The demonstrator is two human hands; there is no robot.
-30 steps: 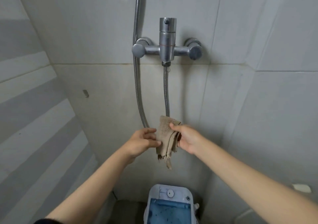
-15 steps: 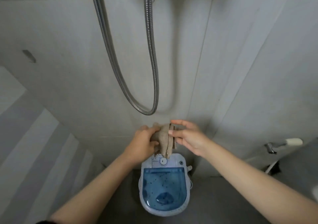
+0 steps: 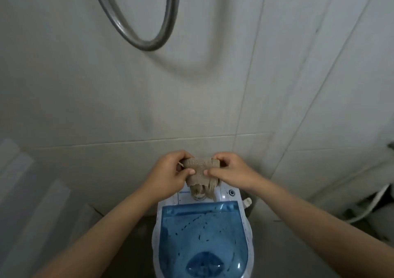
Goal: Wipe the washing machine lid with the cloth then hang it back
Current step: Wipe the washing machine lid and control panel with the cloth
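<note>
A tan woven cloth [image 3: 201,171] is stretched between both hands, its frayed lower end drooping over the washer's control panel. My left hand [image 3: 168,174] pinches its left side and my right hand [image 3: 232,173] pinches its right side. Below stands a small white washing machine with a translucent blue lid [image 3: 202,233], shut, speckled with dark marks. The hands hover above the machine's back panel [image 3: 231,193], just in front of the tiled wall.
A metal shower hose [image 3: 147,41] loops down the grey tiled wall above. A white hose [image 3: 371,205] and dark clutter lie at the right edge. Striped wall tiles run along the left. The machine sits on a dark floor in the corner.
The view has tilted down from the shower mixer to the washing machine. Both hands have carried the cloth down from the hose and spread it out sideways.
</note>
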